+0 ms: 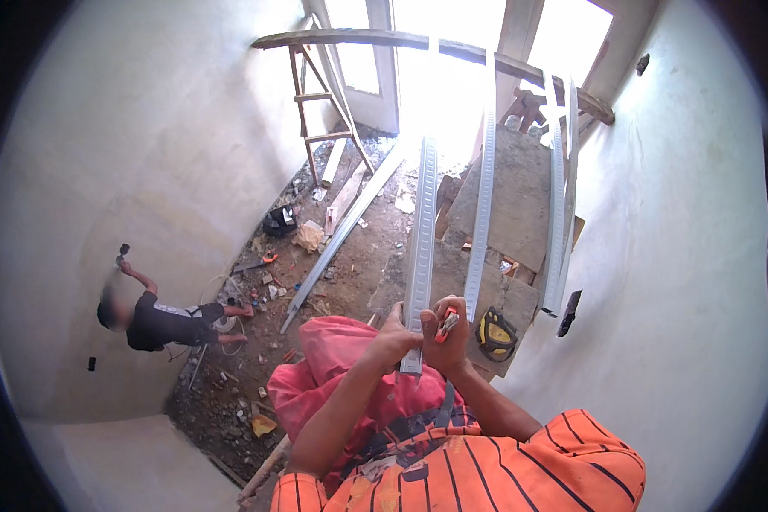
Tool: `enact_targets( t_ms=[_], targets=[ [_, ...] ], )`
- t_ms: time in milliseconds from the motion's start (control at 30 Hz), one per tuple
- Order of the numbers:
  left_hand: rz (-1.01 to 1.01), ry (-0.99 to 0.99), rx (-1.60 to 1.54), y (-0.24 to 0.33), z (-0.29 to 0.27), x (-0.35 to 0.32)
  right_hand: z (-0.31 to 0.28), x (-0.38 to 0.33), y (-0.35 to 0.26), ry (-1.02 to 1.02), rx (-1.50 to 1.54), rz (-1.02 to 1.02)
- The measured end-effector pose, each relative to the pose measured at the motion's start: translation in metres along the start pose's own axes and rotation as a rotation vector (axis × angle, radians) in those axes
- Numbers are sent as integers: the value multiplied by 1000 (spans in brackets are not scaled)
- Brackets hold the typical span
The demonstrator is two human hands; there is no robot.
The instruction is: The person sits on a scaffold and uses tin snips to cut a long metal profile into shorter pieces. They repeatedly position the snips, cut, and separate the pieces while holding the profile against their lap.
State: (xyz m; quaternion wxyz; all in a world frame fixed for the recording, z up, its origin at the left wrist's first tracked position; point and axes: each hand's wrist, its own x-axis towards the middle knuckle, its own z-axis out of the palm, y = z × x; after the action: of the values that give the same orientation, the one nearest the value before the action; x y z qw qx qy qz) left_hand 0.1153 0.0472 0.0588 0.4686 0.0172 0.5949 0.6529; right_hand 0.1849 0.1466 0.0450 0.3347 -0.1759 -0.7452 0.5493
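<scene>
A long slotted metal channel (425, 213) runs away from my waist toward the bright doorway, its near end between my hands. My left hand (392, 339) is closed round the channel's left side near that end. Beside it, my right hand (445, 337) is closed on a small red-and-grey hand tool (446, 324) against the channel's right side; its exact kind is partly hidden by the fingers. Farther right, another slotted metal channel (484, 188) and a pair of channels (556, 205) slope the same way. Their far parts lie across a wooden beam (367, 37).
A wooden ladder (326, 111) stands far left under the beam. A plank platform (499, 200) carries a yellow-and-black object (497, 333). Another metal channel (346, 235) lies over the rubble-strewn floor (269, 341). At left, a co-worker in dark clothes (175, 326) reaches to the wall.
</scene>
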Motion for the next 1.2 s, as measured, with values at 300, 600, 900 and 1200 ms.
enact_targets(
  t_ms=[300, 600, 900, 1200],
  targets=[
    [52, 23, 83, -30, -6, 0, 2, 40, -39, 205, 412, 168],
    [52, -4, -113, 5, -2, -19, -16, 43, -34, 166, 930, 457],
    [55, -17, -141, 5, -7, -22, -22, 35, -36, 36, 1104, 650],
    [76, -57, -175, 4, -22, -24, -21, 32, -32, -105, 1144, 902]
  ],
)
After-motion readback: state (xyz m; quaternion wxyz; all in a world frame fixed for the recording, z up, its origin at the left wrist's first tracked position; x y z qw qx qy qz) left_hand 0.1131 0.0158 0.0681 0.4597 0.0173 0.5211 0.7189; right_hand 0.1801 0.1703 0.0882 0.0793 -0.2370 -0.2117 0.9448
